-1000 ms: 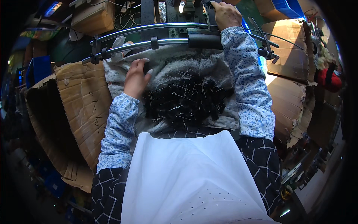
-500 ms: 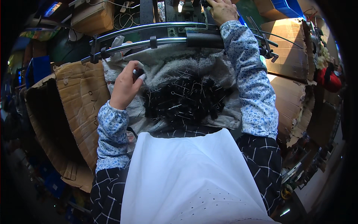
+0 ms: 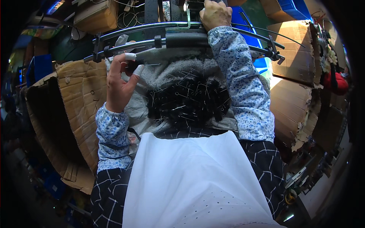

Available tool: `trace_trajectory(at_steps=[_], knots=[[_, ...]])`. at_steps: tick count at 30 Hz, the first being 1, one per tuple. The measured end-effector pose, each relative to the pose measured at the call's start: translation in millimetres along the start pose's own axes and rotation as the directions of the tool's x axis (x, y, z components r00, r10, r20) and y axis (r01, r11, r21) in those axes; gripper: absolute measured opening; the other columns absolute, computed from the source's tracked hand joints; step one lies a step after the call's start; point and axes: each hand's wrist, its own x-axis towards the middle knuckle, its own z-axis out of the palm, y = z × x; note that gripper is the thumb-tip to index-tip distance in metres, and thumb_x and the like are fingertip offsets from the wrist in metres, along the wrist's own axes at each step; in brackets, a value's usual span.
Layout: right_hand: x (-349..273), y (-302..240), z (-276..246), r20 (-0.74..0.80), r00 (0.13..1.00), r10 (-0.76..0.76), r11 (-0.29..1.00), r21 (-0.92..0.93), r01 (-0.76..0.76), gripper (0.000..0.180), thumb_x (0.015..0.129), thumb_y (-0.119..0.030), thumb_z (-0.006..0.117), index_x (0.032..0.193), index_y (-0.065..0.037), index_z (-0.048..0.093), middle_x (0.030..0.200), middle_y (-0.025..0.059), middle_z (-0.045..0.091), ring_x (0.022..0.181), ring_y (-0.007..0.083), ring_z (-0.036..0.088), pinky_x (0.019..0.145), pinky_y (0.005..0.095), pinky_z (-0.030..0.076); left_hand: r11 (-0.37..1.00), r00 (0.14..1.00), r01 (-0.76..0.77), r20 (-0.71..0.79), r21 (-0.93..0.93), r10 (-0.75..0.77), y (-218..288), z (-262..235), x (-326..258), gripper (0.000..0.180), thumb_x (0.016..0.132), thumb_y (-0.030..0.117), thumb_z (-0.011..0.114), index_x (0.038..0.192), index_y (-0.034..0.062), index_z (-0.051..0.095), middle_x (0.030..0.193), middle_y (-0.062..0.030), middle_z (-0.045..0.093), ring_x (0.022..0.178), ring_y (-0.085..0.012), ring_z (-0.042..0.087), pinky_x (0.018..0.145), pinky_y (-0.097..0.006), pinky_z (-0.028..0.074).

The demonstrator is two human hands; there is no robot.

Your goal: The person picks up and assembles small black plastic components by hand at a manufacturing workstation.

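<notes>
Pinched between the fingers of my left hand (image 3: 121, 81) is a small dark brush (image 3: 131, 67), its thin wire pointing right. White coverings wrap the thumb and index fingertip. A heap of small black brushes (image 3: 188, 100) with looped wire stems lies on a grey cloth (image 3: 152, 78) across my lap. Beyond the rails, my right hand (image 3: 216, 16) is closed over a dark handle at the sliding carriage, mostly hidden by the fingers. A black sleeve (image 3: 186, 40) sits on the near metal rail (image 3: 133, 45), left of my right sleeve.
Opened cardboard boxes stand at the left (image 3: 83, 102) and right (image 3: 291, 102). A smaller carton (image 3: 97, 17) and loose white cable (image 3: 127, 19) are at the far left. Blue bins (image 3: 296, 8) show at the far right. The rails curve across in front of me.
My right hand has moved left, and the black sleeve and carriage have slid left with it. My left hand has shifted slightly left and turned; the brush's wire now shows.
</notes>
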Motion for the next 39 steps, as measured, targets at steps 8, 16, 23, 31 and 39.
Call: trace_trajectory(at_steps=[8,16,23,31,39], knots=[[2.9,-0.6,-10.3,0.082,0.997,0.003,0.999,-0.053,0.002,0.012,0.073,-0.016,0.053,0.077,-0.009,0.062,0.081,0.0102,0.064,0.088,0.0282,0.057,0.074,0.0442,0.041,0.999,0.998,-0.053,-0.041,0.006,0.053,0.4,-1.2,0.6,0.035,0.079,0.005,0.066,0.109,0.0054,0.049,0.098,-0.0092,0.058,0.09,-0.0188,0.058,0.078,-0.028,0.049],[9.3,48.6,-32.3,0.265,0.96,0.092,0.995,-0.068,-0.076,0.022,0.08,-0.028,0.056,0.091,-0.012,0.066,0.09,0.0116,0.064,0.091,0.0286,0.057,0.082,0.0452,0.041,0.967,1.0,-0.007,-0.011,-0.254,0.004,6.0,-0.8,5.0,0.033,0.083,-0.002,0.058,0.114,0.0007,0.05,0.116,-0.01,0.049,0.104,-0.0196,0.054,0.091,-0.03,0.047],[37.1,115.2,-16.0,0.3,0.953,-0.048,0.982,-0.158,0.1,0.02,0.084,-0.03,0.052,0.092,-0.022,0.069,0.09,0.0059,0.065,0.09,0.0279,0.06,0.08,0.0402,0.045,0.958,0.992,0.016,0.124,-0.286,0.02,13.9,9.9,11.4,0.038,0.082,-0.008,0.052,0.119,-0.0004,0.046,0.119,-0.0113,0.047,0.108,-0.0232,0.054,0.093,-0.031,0.047],[-13.1,56.4,-104.5,0.204,0.948,-0.246,0.935,0.308,0.176,0.032,0.088,-0.027,0.057,0.113,-0.006,0.058,0.094,0.0162,0.064,0.084,0.0277,0.063,0.072,0.0348,0.05,0.933,0.97,-0.127,0.155,-0.336,0.188,26.6,49.6,25.6,0.042,0.077,-0.011,0.058,0.112,0.0068,0.045,0.114,-0.0104,0.053,0.103,-0.0241,0.058,0.089,-0.032,0.05],[-55.5,-17.4,-89.4,0.2,0.891,-0.408,0.8,0.548,0.244,0.03,0.083,-0.014,0.06,0.112,-0.01,0.058,0.094,0.0132,0.063,0.085,0.0296,0.062,0.074,0.0363,0.05,0.947,0.997,0.073,0.026,-0.313,-0.068,26.9,59.0,11.4,0.045,0.078,-0.003,0.062,0.116,0.0058,0.04,0.108,-0.0163,0.056,0.087,-0.0217,0.062,0.072,-0.033,0.05]])
